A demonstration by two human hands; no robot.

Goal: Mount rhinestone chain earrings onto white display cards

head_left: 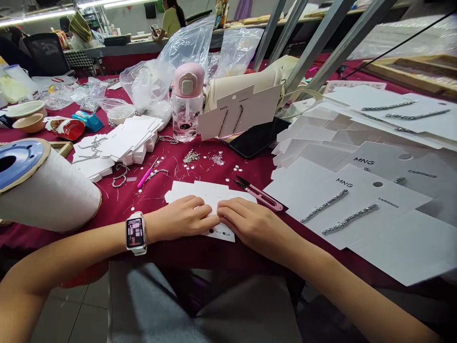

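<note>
My left hand [183, 218], with a white smartwatch [135, 233] on the wrist, rests on a white earring card [203, 195] at the table's near edge, its fingers curled and pinched against the card. My right hand [250, 221] lies beside it, fingertips meeting the left ones on the same card, fingers pressed together. What they pinch is too small to make out. Pink thread snips [260, 194] lie just past my right hand. A pink-handled tool [145, 177] lies to the upper left.
Finished MNG cards with chain earrings [342, 209] spread over the right side. A stack of blank cards [121, 143], a large white spool [43, 188], a pink-capped bottle [187, 102], a phone [257, 138], plastic bags and loose chains crowd the maroon tablecloth [157, 190]. A person sits far behind.
</note>
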